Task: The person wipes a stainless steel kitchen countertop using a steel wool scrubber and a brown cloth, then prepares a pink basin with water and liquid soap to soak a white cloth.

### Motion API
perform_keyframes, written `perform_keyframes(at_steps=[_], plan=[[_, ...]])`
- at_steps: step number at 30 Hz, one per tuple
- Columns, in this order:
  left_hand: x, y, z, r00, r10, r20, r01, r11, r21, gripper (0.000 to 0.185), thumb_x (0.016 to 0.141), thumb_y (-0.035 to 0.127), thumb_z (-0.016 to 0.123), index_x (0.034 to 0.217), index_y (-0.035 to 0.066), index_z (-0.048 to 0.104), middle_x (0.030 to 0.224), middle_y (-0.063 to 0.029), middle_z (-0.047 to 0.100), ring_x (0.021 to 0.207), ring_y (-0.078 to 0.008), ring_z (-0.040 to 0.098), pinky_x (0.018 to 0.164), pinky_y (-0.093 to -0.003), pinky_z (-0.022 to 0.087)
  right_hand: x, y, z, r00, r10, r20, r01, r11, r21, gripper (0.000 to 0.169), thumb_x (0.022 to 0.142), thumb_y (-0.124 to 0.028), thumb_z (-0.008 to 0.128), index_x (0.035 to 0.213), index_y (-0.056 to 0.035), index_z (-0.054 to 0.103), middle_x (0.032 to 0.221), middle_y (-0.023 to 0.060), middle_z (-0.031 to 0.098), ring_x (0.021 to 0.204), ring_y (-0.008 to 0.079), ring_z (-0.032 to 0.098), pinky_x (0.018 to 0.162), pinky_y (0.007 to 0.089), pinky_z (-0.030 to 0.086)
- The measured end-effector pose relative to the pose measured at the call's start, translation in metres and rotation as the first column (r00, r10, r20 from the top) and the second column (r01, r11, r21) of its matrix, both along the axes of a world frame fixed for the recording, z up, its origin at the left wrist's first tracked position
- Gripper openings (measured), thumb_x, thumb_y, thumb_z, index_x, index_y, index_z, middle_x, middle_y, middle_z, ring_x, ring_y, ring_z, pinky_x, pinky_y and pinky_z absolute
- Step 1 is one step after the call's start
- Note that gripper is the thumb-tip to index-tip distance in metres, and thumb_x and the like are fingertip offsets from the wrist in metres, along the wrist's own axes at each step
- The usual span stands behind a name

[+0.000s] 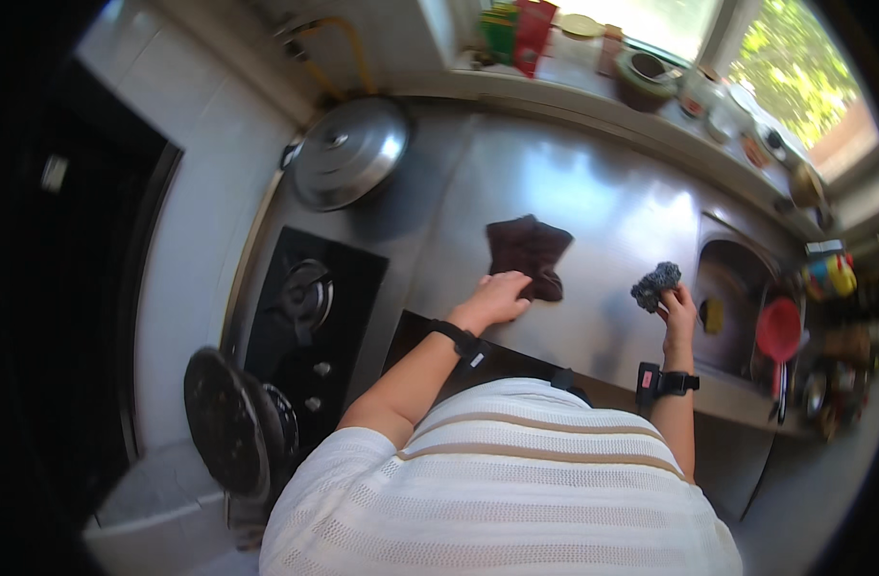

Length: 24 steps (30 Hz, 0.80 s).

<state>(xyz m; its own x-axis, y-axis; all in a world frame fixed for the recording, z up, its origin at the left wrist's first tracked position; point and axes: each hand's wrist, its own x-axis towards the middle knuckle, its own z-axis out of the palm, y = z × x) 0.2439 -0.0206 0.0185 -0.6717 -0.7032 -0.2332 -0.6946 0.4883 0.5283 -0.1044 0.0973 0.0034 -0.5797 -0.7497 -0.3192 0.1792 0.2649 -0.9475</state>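
On the stainless steel counter (598,216) lies a crumpled dark brown cloth (527,248). My left hand (501,294) rests on the cloth's near edge; whether its fingers grip the fabric cannot be told. To the right, my right hand (678,306) holds a grey mesh scouring pad (655,285) up by its lower end, near the sink. A yellow sponge (712,315) is in the sink (731,266), just right of that hand.
A gas hob (317,302) is on the left, with a large lidded metal pot (351,151) beyond it and dark pans (223,421) nearer. A red strainer (778,330) lies at the sink's right side. Jars and a pot (642,83) line the windowsill.
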Motion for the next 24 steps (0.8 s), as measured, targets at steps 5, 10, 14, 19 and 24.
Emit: perform_keyframes(at_steps=[5, 10, 14, 19, 24], plan=[[0.021, 0.029, -0.026, 0.981, 0.072, 0.179, -0.057, 0.995, -0.087, 0.054, 0.082, 0.027, 0.06, 0.132, 0.012, 0.047, 0.142, -0.0068, 0.041, 0.133, -0.0242, 0.033, 0.107, -0.0497, 0.026, -0.011, -0.028, -0.024, 0.992, 0.071, -0.1, -0.072, 0.997, -0.005, 0.021, 0.087, -0.019, 0.061, 0.108, -0.0126, 0.062, 0.097, -0.0032, 0.064, 0.088, 0.008, 0.058, 0.069, 0.0253, 0.043], [0.035, 0.044, -0.025, 0.951, 0.243, 0.19, -0.201, 0.955, -0.216, 0.053, 0.08, 0.023, 0.063, 0.13, 0.017, 0.049, 0.141, -0.0011, 0.043, 0.132, -0.0248, 0.035, 0.107, -0.0503, 0.026, -0.124, 0.006, -0.056, 0.976, -0.209, -0.06, 0.215, 0.968, 0.127, 0.028, 0.086, -0.025, 0.06, 0.113, -0.0156, 0.06, 0.093, -0.0038, 0.064, 0.08, 0.0097, 0.059, 0.064, 0.0272, 0.044], [0.045, 0.04, -0.028, 0.908, 0.364, 0.207, -0.267, 0.884, -0.383, 0.047, 0.078, 0.02, 0.065, 0.123, 0.017, 0.053, 0.137, -0.0015, 0.046, 0.127, -0.0316, 0.041, 0.105, -0.0491, 0.028, -0.204, 0.044, -0.105, 0.885, -0.466, -0.002, 0.463, 0.88, 0.108, 0.035, 0.084, -0.019, 0.062, 0.118, -0.0145, 0.056, 0.095, 0.0007, 0.063, 0.077, 0.0138, 0.06, 0.06, 0.0278, 0.044], [0.084, 0.039, -0.031, 0.65, 0.571, 0.501, -0.425, 0.82, -0.383, 0.045, 0.079, 0.034, 0.063, 0.117, 0.011, 0.058, 0.134, -0.0125, 0.048, 0.129, -0.0304, 0.037, 0.105, -0.0487, 0.026, -0.208, 0.058, -0.11, 0.879, -0.473, 0.056, 0.464, 0.878, 0.119, 0.033, 0.084, -0.021, 0.062, 0.116, -0.0163, 0.057, 0.095, 0.0, 0.063, 0.08, 0.0144, 0.06, 0.065, 0.0295, 0.043], [0.058, 0.02, -0.02, 0.663, 0.738, 0.126, -0.716, 0.674, -0.183, 0.06, 0.082, 0.048, 0.058, 0.122, 0.003, 0.054, 0.117, -0.0188, 0.059, 0.111, -0.0344, 0.054, 0.095, -0.0434, 0.041, -0.223, 0.076, -0.111, 0.822, -0.563, 0.086, 0.521, 0.804, 0.286, 0.033, 0.084, -0.024, 0.061, 0.116, -0.0169, 0.057, 0.096, -0.0018, 0.062, 0.087, 0.0131, 0.059, 0.071, 0.0318, 0.041]])
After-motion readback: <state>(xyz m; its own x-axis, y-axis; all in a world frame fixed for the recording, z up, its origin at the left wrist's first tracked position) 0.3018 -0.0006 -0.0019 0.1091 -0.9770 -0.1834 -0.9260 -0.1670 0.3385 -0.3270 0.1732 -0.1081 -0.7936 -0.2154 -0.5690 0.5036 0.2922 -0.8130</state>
